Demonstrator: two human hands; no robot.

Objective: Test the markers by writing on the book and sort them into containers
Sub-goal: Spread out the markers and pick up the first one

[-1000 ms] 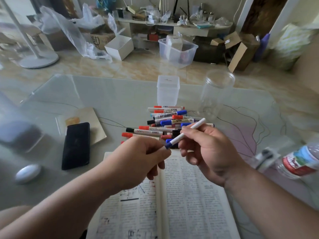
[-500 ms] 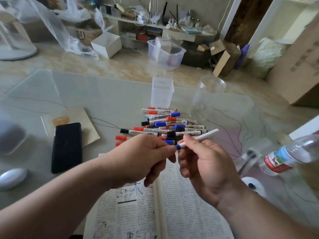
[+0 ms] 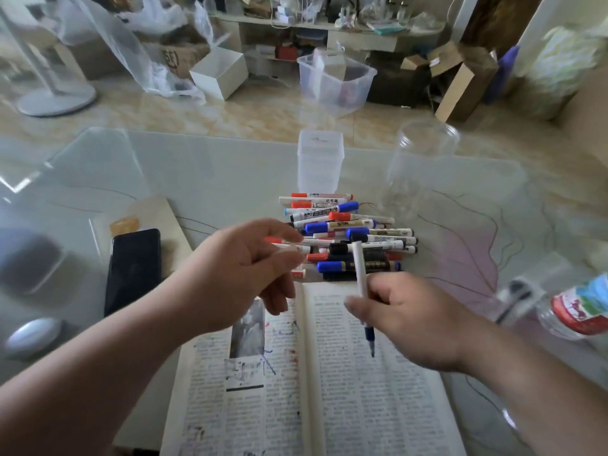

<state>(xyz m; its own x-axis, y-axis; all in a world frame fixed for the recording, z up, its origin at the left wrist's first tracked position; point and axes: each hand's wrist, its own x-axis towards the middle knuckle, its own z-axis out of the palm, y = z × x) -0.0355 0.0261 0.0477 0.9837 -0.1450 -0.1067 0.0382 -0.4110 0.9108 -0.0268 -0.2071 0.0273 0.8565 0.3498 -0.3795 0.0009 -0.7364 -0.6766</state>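
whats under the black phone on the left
A tan notebook lies under the phone's far end, on the glass table; how far it reaches beneath is covered.

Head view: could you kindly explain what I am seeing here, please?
This is no robot: a camera worn on a person's head looks down at their two bare hands. The right hand holds an uncapped white marker, tip down over the open book. The left hand is blurred, so whether it pinches anything is unclear. On the glass table lie a pile of markers, two clear containers, a square box and a round jar, plus a phone and a bottle.
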